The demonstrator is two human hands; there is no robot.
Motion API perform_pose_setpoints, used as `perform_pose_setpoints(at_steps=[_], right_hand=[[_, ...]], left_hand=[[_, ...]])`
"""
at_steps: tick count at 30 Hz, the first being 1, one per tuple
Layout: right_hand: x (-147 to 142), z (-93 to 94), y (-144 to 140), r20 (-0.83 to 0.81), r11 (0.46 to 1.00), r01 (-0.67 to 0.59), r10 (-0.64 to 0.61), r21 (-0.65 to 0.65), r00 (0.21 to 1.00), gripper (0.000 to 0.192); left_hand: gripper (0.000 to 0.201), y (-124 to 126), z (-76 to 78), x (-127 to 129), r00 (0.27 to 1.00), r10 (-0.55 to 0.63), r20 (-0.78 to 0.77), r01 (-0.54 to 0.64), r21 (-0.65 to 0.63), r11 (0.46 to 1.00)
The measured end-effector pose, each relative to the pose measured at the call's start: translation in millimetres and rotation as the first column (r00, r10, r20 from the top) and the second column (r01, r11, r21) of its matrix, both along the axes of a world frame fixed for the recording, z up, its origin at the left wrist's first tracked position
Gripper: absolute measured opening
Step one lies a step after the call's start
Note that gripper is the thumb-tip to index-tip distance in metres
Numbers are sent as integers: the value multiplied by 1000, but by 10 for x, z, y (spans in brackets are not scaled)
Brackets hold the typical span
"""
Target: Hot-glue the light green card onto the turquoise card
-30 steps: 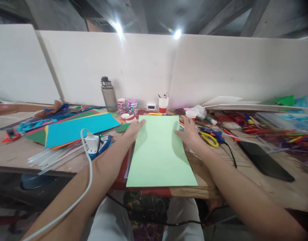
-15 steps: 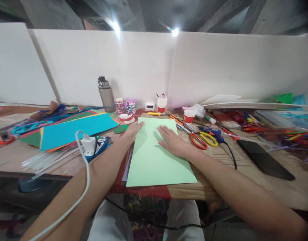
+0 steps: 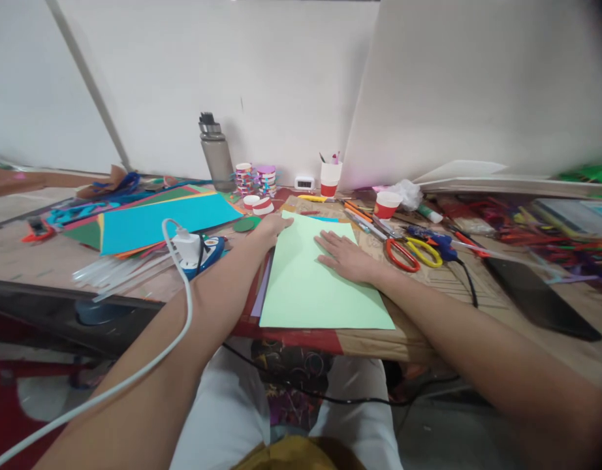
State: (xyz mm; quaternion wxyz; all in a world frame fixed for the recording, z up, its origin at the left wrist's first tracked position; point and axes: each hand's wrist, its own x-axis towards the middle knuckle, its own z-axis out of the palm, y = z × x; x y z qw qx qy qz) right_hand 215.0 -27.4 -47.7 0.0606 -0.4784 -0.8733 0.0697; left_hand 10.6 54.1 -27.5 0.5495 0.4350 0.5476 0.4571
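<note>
A light green sheet of paper lies in front of me at the table's near edge. At its far left corner my left hand is closed on the paper's edge, and that corner looks slightly raised. My right hand lies flat on the sheet, right of its middle, with the fingers spread. Beyond the sheet's far edge a strip of blue paper shows. Part of a purple sheet sticks out on the left side.
Coloured paper, a power socket and clear sticks lie left. A bottle, a paper cup and a small clock stand behind. Scissors, a blue glue gun and a phone lie right.
The view has tilted downward. The green sheet's far edge has shifted at my left hand, and a blue strip now shows behind it. My right hand stays flat on the sheet.
</note>
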Motion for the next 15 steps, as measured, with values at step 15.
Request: perform_pose_setpoints(at_steps=[15], right_hand=[[60,-65,54,-111,998,-47,51,33,992,68]], left_hand=[[23,38,-43,2,990,-59,127,49,79,996]])
